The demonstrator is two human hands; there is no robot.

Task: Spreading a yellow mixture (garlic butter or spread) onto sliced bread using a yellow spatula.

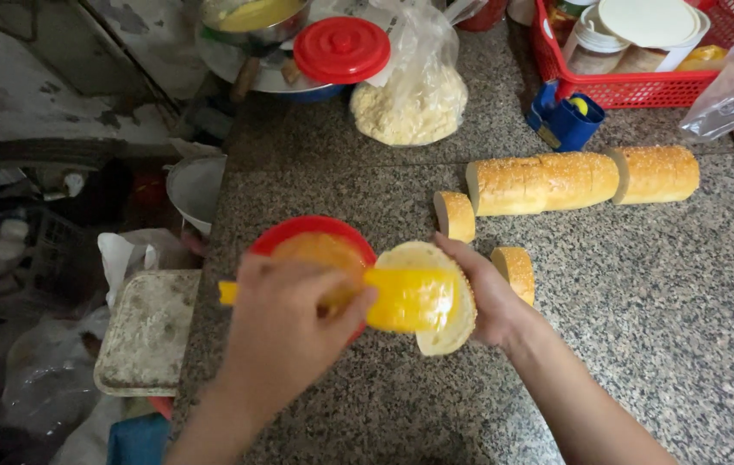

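My right hand (492, 297) holds a round slice of bread (436, 323) upright, cut face towards me. My left hand (285, 331) grips a yellow spreader (406, 297), its blade flat across the slice and coated with yellow spread. Just behind my left hand sits a red bowl (298, 231) of orange-yellow spread. Two more cut slices, one (455, 215) and another (515, 273), lie on the granite counter (643, 301) beside my right hand. A long sesame loaf (544, 182) and its cut end piece (656, 174) lie further back.
A plastic bag of pale crumbs (408, 108), a red lid (341, 49) on a dish, a blue container (567, 120) and a red basket (643, 86) of tubs stand at the back. The counter's left edge drops to a grimy tray (147, 331) and bags.
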